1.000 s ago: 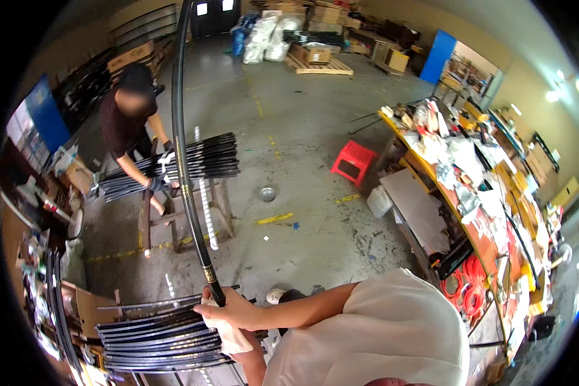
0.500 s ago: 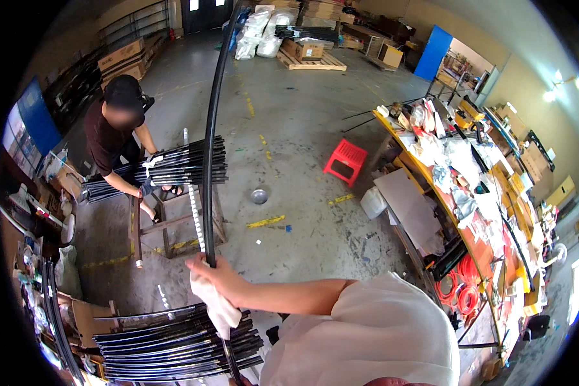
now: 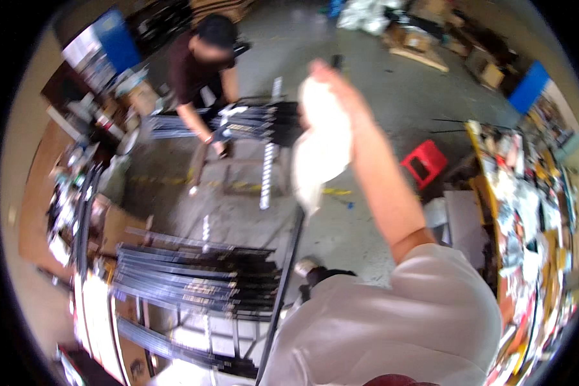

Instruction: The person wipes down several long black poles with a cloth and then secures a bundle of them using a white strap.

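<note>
My right hand (image 3: 341,96) reaches far forward, blurred by motion, and is closed round a white cloth (image 3: 323,151) wrapped on a long black pole (image 3: 282,289). The pole runs from the lower edge up under the cloth. A short dark tip shows just beyond my fingers. My left hand is outside the picture. Left of the pole, many similar black poles (image 3: 174,276) lie side by side on a rack.
Across from me a co-worker (image 3: 202,71) in dark clothes handles a bundle of black poles (image 3: 251,122) on a metal stand (image 3: 238,170). A red stool (image 3: 424,162) stands on the right, before a cluttered workbench (image 3: 486,186). White bags (image 3: 367,14) lie at the back.
My right hand with the cloth has slid along the pole toward its far end. The view has swung left and down, and the pole has tilted. Fingers at the lower edge have left view.
</note>
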Available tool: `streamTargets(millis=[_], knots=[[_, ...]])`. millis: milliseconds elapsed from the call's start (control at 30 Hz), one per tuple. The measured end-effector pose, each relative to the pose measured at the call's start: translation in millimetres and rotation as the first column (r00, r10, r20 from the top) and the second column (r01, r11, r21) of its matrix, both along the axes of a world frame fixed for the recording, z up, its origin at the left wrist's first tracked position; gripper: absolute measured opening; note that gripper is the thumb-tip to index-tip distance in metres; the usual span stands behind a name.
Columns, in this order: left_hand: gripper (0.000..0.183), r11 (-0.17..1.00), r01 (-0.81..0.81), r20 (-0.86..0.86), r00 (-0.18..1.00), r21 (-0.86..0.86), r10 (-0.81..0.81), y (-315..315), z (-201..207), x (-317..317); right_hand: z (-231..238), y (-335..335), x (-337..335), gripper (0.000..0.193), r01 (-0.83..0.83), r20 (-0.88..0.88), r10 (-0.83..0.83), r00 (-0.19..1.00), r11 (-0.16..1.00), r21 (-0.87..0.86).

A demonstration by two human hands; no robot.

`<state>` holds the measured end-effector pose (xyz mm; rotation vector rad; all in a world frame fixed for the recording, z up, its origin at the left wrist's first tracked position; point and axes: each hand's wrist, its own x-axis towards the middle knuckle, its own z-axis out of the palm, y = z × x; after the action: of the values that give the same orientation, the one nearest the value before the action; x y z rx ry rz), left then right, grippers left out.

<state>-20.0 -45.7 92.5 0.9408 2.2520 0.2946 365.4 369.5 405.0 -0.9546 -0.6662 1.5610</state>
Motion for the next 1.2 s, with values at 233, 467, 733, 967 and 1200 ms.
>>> streamTargets(millis=[233,467,733,967,1200], knots=[[0.042,0.964,-0.157,-0.103,0.985,-0.214,0.138,-88,-23,-7,34,30,-23,0.026,-0.185,-0.186,0.257,0.948,0.924,0.334],[0.046,0.839,-0.301,-0.091,0.952,-0.453,0.293,-203,-35,49,26,40,-84,0.02,-0.439,-0.195,0.542,0.817,0.806,0.397],[0.045,0.88,-0.272,0.001,0.955,-0.389,0.296,-173,-86,93,16,-1,-182,0.016,-0.616,-0.188,0.753,0.631,0.633,0.468],[0.048,0.898,-0.439,0.19,0.88,-0.027,0.436,16,-6,110,-50,-99,-269,0.019,-0.758,-0.012,0.799,0.601,0.575,0.307],[0.059,0.678,-0.612,0.478,0.776,0.408,0.412,100,64,113,-192,-166,-275,0.02,-0.956,0.256,0.934,0.251,0.198,0.216]])
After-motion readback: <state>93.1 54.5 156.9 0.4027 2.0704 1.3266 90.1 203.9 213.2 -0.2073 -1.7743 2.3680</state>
